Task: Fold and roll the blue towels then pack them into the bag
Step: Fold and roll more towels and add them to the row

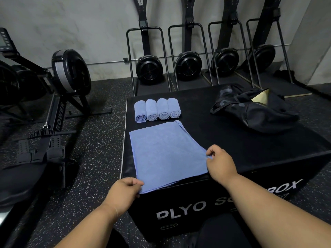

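Right there on the front of the black box (223, 140), silver lettering read "PLYO" and, past the forearm, "BOX"; the rowing machine (59, 111) at nine o'clock carried "ROWER". Four rolled towels (157, 109) sat side by side at twelve o'clock, one flat blue towel (164, 154) lay just nearer, and one black bag (254, 108) slumped at two o'clock. The left hand (123, 190) pinched the towel's near-left corner with curled fingers; the right hand (220, 161) pinched its right edge likewise.

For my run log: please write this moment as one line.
rolled towels: four | flat towel: both hands pinch | bag: open
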### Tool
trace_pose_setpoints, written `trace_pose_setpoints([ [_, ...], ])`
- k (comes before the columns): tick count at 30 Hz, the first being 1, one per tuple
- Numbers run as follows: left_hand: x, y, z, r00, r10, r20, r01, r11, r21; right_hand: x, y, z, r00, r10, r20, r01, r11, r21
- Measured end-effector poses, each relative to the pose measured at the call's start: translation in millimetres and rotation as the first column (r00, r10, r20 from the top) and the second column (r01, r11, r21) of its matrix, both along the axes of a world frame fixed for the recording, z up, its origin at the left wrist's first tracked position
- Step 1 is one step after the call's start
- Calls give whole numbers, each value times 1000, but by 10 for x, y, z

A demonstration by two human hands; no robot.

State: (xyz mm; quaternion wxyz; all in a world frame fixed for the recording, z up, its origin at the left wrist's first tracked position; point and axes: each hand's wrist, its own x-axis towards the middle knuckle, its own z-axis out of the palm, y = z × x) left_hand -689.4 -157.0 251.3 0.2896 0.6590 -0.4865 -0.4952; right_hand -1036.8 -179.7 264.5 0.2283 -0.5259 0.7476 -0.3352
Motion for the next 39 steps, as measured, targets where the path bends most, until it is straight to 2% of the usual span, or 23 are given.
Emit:
trace_pose_setpoints([
  [3,-236,53,38,994,-109,-15,109,994,1,-91,-74,38,989,-34,-147,36,999,14],
  [5,-415,81,70,984,-172,-51,172,985,1,-57,-30,64,933,-34,-358,42,999,16],
  [7,-563,106,87,971,-227,-74,227,974,2,71,67,65,884,57,-464,-59,998,10],
  [9,-674,133,110,958,-267,-104,267,964,-15,256,217,58,883,272,-381,-288,958,16],
  [12,-772,146,100,943,-283,-177,282,959,-32,479,470,4,795,554,-246,-563,825,39],
  [15,-809,161,100,924,-316,-217,313,949,-49,585,592,-106,756,603,-254,-620,785,15],
  [19,-841,183,162,885,-396,-245,390,918,-73,588,569,-157,835,494,-244,-528,843,-103],
  [22,-800,144,224,910,-396,-119,389,918,-81,534,547,-118,875,419,-242,-460,875,-150],
  [25,-596,-96,257,914,-354,198,392,894,-215,464,559,-32,909,368,-197,-404,894,-195],
  [27,-395,-362,277,845,-231,482,411,857,-311,417,579,34,924,342,-171,-373,906,-203],
  [29,-204,-624,299,740,-108,664,412,852,-322,382,595,85,929,325,-176,-359,908,-215],
  [32,12,-924,242,669,-85,738,400,879,-261,353,609,116,936,311,-167,-343,911,-229],
  [35,115,-1063,111,587,-129,799,466,861,-204,302,598,143,954,270,-131,-295,924,-242],
  [39,162,-1109,5,599,-134,790,527,808,-262,245,526,262,982,186,-12,-182,944,-277],
])
